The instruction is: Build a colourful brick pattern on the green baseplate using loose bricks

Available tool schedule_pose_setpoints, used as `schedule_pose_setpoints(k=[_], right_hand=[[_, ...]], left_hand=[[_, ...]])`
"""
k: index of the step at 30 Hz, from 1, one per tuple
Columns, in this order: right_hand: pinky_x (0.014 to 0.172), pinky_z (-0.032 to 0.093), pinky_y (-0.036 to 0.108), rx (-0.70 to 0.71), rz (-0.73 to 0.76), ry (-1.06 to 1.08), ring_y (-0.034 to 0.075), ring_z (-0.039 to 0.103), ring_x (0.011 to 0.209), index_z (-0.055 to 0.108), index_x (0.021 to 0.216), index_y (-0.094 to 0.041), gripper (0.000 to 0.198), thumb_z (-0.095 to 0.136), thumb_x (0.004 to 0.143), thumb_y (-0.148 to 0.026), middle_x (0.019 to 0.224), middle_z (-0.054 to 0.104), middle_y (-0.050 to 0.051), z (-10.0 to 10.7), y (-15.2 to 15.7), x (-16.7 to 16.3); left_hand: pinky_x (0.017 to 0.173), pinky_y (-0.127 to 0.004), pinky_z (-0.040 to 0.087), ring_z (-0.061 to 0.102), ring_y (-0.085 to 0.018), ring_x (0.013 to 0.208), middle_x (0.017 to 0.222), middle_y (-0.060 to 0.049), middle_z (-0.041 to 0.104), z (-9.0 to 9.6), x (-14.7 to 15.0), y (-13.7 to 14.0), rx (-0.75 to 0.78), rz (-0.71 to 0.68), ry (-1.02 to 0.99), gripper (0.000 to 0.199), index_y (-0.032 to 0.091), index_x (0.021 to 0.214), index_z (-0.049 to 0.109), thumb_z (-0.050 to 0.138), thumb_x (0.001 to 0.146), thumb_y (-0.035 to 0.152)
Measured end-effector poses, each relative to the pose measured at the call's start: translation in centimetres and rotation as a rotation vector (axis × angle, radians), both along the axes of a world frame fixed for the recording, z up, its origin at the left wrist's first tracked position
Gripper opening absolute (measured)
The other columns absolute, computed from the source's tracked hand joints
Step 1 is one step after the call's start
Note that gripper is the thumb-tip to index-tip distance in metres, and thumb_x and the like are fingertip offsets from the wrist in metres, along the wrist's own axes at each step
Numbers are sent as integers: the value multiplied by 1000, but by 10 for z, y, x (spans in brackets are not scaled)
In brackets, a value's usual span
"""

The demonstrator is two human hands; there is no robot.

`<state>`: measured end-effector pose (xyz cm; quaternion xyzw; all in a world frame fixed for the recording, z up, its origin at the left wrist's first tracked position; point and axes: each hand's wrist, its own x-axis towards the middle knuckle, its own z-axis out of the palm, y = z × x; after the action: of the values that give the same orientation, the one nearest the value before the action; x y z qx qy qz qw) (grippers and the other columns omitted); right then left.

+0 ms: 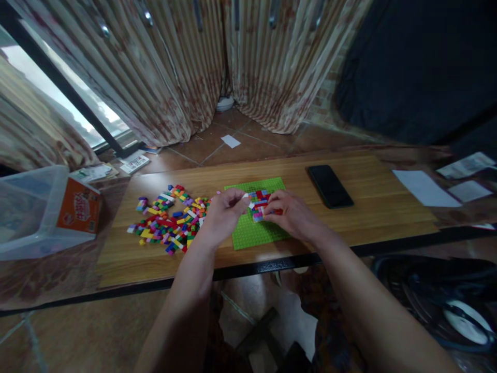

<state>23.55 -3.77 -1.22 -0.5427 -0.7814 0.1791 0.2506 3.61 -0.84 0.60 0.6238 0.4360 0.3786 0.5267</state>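
A green studded baseplate lies on the wooden table, and a block of red, blue, white and pink toy bricks is built up on it. My left hand is over the plate's left side, thumb and forefinger pinching a small white brick beside the built bricks. On the other side, my right hand has its fingertips curled down onto the built bricks and hides part of them. Whether a separate brick sits under those fingertips cannot be made out.
Loose coloured bricks are heaped left of the plate. A black phone lies to the right on the wooden table. A clear plastic bin with an orange label stands off the left end. White papers lie at the right.
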Motion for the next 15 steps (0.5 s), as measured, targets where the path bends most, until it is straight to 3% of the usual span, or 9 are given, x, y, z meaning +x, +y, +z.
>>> schedule_pose_setpoints(k=[15], right_hand=[[84,43,39,-34,-141,20,22,58,90,69,69,-21,9,76,73,-15,92,63,5,-6,2,-8]], left_hand=[[57,-23,36,48,-10,58,61,2,55,0,-1,-1,6,-5,11,14,15,73,61,62,81,27]])
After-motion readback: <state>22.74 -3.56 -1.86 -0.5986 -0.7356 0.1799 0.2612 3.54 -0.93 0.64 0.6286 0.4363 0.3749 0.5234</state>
